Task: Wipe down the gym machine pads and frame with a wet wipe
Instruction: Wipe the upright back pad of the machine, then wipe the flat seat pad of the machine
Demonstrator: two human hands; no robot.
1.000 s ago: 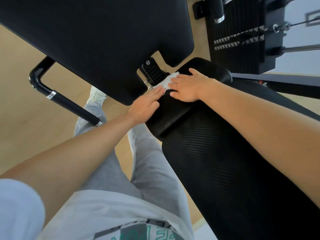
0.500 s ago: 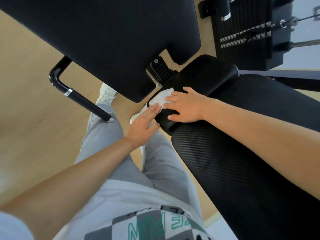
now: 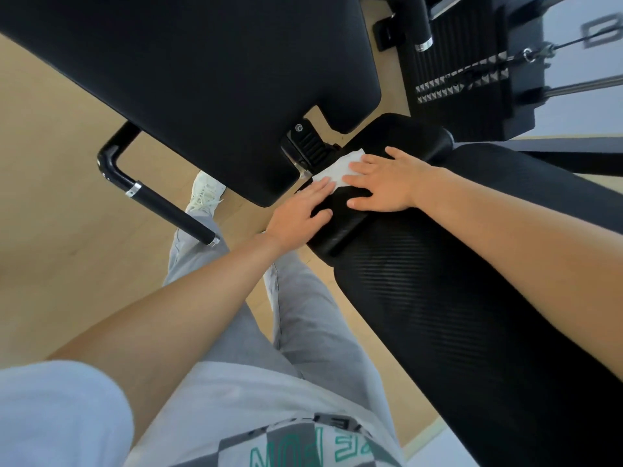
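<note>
A white wet wipe [image 3: 338, 170] lies flat on the small black pad [image 3: 401, 136] at the head of the ribbed black bench pad [image 3: 455, 325]. My right hand [image 3: 384, 183] lies flat on that small pad, its straight fingertips pressing the wipe's near edge. My left hand [image 3: 300, 214] rests beside it with straight fingers, the fingertips touching the wipe's left corner. A large smooth black pad [image 3: 202, 75] hangs over the upper left, and a ridged black adjuster lever [image 3: 308, 148] sits just beyond the wipe.
A black frame handle with chrome rings [image 3: 151, 197] juts out at the left over the wooden floor [image 3: 50, 214]. The weight stack with cable and guide rods [image 3: 472, 79] stands at the upper right. My grey trouser legs and a white shoe [image 3: 204, 193] are below.
Both hands and the wipe have slid back up the small pad toward the adjuster lever, after having moved down to the pad's near edge half a second ago.
</note>
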